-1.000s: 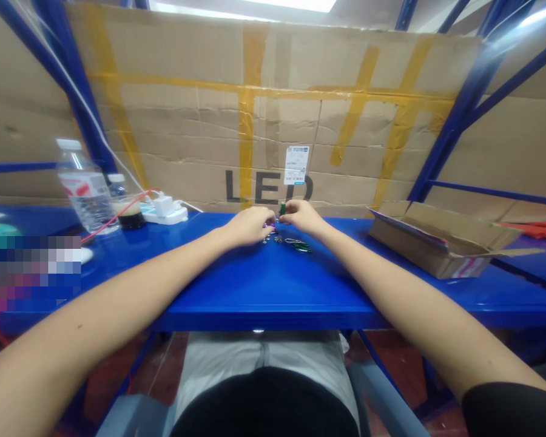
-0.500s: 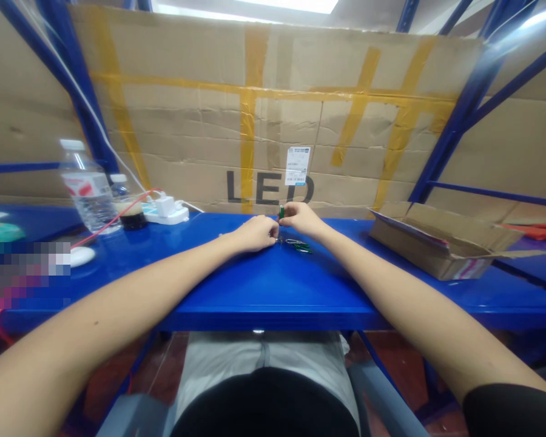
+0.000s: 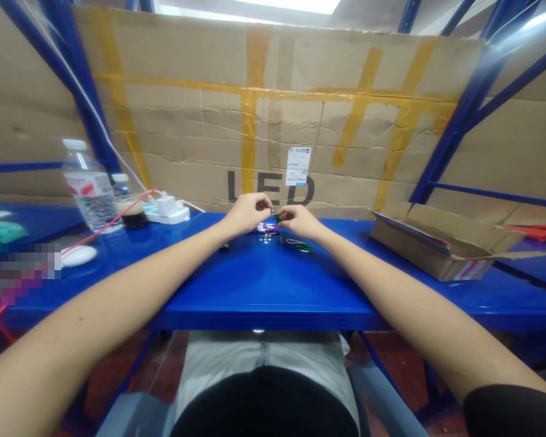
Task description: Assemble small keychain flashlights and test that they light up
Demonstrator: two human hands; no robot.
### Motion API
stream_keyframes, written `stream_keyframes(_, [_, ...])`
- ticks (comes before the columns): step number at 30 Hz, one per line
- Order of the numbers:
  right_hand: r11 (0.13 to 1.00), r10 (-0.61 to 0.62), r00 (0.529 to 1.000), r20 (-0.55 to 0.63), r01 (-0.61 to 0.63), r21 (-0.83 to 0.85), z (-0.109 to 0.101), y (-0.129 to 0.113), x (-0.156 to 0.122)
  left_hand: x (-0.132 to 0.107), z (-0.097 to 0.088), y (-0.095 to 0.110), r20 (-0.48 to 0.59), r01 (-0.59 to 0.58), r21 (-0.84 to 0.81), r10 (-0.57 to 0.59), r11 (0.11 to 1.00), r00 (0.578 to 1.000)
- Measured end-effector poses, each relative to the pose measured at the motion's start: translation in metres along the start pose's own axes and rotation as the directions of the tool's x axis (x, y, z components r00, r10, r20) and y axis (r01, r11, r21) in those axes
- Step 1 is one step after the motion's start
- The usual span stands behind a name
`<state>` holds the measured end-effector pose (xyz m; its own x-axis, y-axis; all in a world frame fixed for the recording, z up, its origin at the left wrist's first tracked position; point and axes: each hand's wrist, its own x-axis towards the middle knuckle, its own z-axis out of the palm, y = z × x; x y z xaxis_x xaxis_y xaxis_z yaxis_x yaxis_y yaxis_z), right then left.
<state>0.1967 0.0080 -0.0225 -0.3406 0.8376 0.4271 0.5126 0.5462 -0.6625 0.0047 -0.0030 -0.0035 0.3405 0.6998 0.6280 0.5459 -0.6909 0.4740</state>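
Over the blue table [image 3: 264,285], my right hand [image 3: 303,222] pinches a small green cylinder-like piece [image 3: 277,216]. My left hand [image 3: 250,213] is closed at the near end of that piece, its fingertips pinching a tiny silvery part [image 3: 272,211] too small to name. The two hands' fingertips almost meet there. Beneath them lie several purple and silver slim pieces [image 3: 267,228] and a few tiny shiny metal bits [image 3: 264,238]. Just below my right hand rest green and silver loop-shaped pieces [image 3: 299,245]. A small dark piece [image 3: 225,247] lies beside my left forearm.
An open cardboard box [image 3: 432,243] stands on the right. At left are a water bottle [image 3: 88,194], a smaller bottle of dark liquid [image 3: 134,215], a white power strip [image 3: 175,212], a red cable [image 3: 107,221] and a white round object [image 3: 79,256]. A large carton [image 3: 186,139] rises behind.
My left hand has lifted from the tabletop to the green piece, uncovering the purple pieces and metal bits. The green piece, upright before, is now tilted in my right hand.
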Motion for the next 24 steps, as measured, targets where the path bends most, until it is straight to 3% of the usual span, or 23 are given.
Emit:
stream_keyframes(9, [0.994, -0.08, 0.997, 0.014, 0.081, -0.079, 0.001, 0.004, -0.001, -0.001, 0.001, 0.0, 0.002, -0.075, 0.086, 0.075, 0.993, 0.997])
stream_keyframes(15, [0.987, -0.136, 0.991, 0.004, 0.136, -0.08, 0.001, 0.01, 0.001, 0.003, -0.003, -0.004, 0.002, -0.008, 0.042, 0.008, 0.999, 1.0])
stream_keyframes(19, [0.967, -0.204, 0.978, -0.034, 0.196, -0.164, -0.001, 0.009, 0.002, 0.003, -0.007, -0.005, 0.082, 0.084, -0.024, -0.082, 0.996, 0.993])
stream_keyframes(24, [0.868, -0.386, 0.922, -0.022, 0.355, -0.347, -0.007, 0.008, -0.001, 0.0, -0.009, -0.004, 0.16, 0.072, -0.001, -0.07, 0.997, 0.985])
